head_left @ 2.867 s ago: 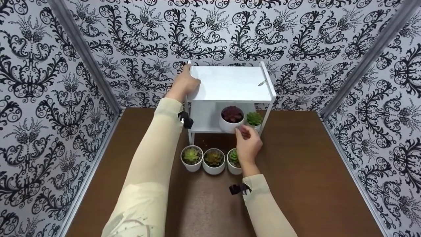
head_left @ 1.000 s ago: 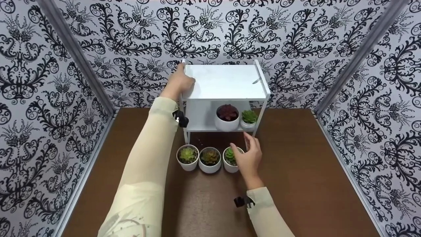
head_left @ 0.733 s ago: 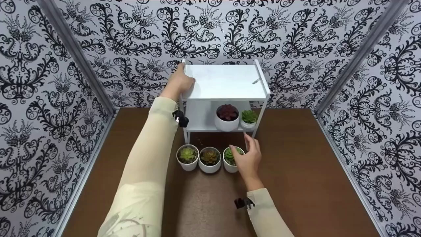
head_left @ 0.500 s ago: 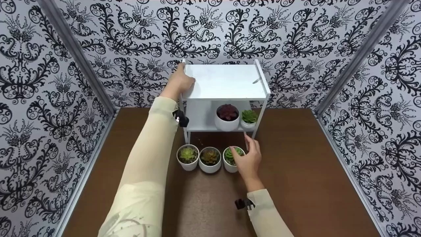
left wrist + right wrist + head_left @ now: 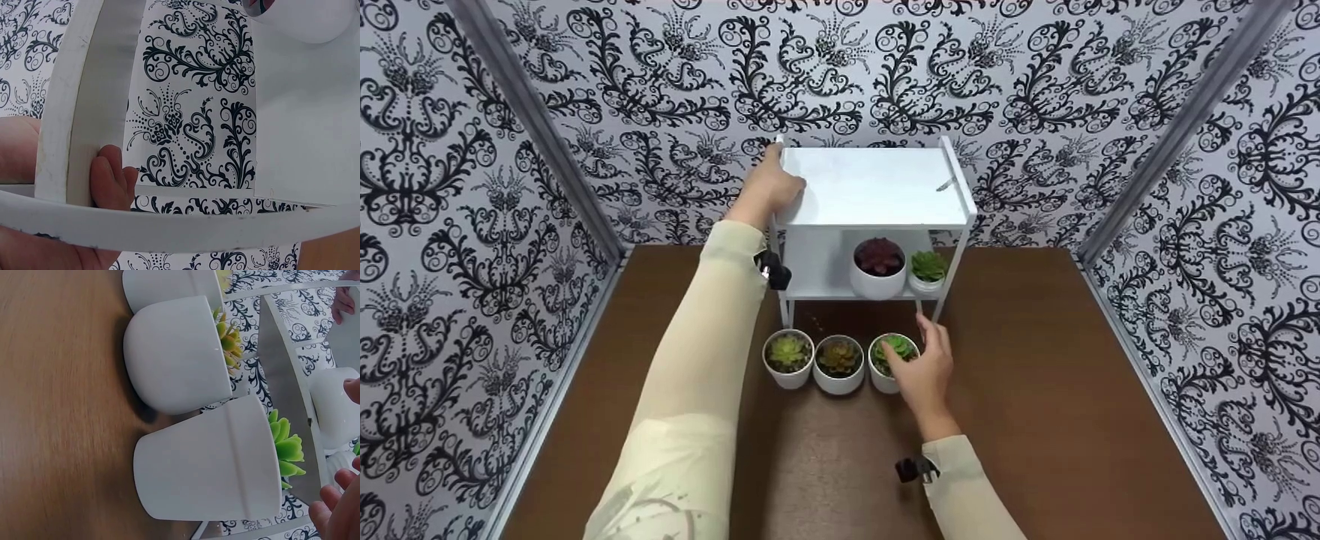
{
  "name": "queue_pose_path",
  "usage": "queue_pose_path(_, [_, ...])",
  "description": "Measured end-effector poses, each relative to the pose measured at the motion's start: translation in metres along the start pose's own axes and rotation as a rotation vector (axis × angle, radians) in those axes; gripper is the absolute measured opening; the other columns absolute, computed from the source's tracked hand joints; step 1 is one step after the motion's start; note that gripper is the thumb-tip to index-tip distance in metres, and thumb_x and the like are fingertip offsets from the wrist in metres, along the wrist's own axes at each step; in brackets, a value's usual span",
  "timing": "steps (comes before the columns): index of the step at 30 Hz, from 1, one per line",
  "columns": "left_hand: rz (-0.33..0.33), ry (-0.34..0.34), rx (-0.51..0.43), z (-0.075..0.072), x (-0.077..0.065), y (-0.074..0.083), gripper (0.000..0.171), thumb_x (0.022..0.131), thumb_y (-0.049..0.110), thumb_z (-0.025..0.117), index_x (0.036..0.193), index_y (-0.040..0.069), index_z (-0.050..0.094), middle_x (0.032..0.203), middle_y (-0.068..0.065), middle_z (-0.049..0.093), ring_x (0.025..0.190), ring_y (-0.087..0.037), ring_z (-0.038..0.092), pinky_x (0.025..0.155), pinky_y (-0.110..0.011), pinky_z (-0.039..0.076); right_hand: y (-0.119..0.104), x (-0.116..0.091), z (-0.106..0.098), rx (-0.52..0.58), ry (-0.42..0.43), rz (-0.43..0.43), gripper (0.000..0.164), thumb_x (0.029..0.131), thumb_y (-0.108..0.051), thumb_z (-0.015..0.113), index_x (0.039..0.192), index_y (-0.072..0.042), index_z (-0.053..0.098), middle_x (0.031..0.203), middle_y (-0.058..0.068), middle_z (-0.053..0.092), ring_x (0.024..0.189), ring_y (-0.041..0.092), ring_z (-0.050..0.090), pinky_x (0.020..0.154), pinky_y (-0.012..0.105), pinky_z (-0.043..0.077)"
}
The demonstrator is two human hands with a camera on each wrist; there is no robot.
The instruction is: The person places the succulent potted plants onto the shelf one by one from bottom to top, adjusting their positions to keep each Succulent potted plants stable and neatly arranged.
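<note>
My left hand grips the top left side of a small white two-tier shelf. In the left wrist view its fingers curl under the shelf's edge. My right hand, thumb and fingers spread, is over the right side of a white pot with a bright green succulent, hiding part of it. The right wrist view shows that pot upright on the table, with fingertips apart from it. On the lower shelf sit a larger pot with a dark red succulent and a small green succulent.
Left of the green plant's pot, in a row before the shelf, stand a pot with a brownish-orange succulent and one with a yellow-green succulent. Beneath them is a brown wooden table, enclosed by patterned walls.
My right hand has left the dark red succulent's pot on the shelf, moved down to the green one in front, and spread its fingers. My left hand keeps its grip; the head view shifted slightly.
</note>
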State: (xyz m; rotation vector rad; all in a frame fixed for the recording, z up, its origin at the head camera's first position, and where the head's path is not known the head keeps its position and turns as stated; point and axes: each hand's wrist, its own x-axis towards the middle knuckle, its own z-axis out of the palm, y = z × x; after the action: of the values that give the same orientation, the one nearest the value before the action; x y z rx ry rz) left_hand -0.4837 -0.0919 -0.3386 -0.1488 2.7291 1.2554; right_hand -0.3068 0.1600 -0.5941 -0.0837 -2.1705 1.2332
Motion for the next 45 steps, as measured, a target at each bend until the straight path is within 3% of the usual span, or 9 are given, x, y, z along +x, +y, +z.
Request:
queue_pose_path(12, [-0.007,0.011,-0.011,0.001,-0.001,0.0,0.089,0.102,0.019,0.06,0.173,0.024,0.007,0.174,-0.017,0.031,0.158,-0.035,0.038,0.13,-0.05,0.036,0.014,-0.005,0.003,-0.02,-0.007,-0.017,0.078,0.07,-0.024,0.099,0.136,0.001,0.066,0.126,0.021,0.066,0.117,0.037,0.063,0.103,0.05,0.053])
queue_pose_path(32, [0.0,0.003,-0.03,0.001,-0.004,0.001,0.09,0.1,0.016,0.06,0.172,0.025,0.007,0.171,-0.019,0.036,0.151,-0.036,0.047,0.123,-0.048,0.047,0.022,-0.018,0.004,-0.033,-0.061,0.026,0.088,0.066,-0.028,0.101,0.141,-0.001,0.063,0.135,0.021,0.061,0.13,0.04,0.06,0.112,0.053,0.051])
queue_pose_path(39, [0.013,0.02,0.026,0.001,-0.002,0.0,0.089,0.101,0.021,0.06,0.172,0.022,0.007,0.174,-0.018,0.031,0.159,-0.035,0.036,0.131,-0.049,0.034,0.029,-0.02,0.005,-0.028,-0.106,0.065,0.098,0.066,-0.033,0.101,0.147,0.0,0.056,0.137,0.022,0.057,0.13,0.041,0.057,0.112,0.057,0.049])
queue_pose_path(45, [0.007,0.013,0.023,0.001,-0.001,0.001,0.088,0.101,0.021,0.06,0.172,0.023,0.007,0.174,-0.018,0.031,0.158,-0.035,0.037,0.132,-0.049,0.033,0.033,-0.024,0.008,-0.024,-0.12,0.084,0.104,0.065,-0.032,0.102,0.15,0.0,0.053,0.139,0.025,0.055,0.13,0.043,0.057,0.11,0.06,0.05])
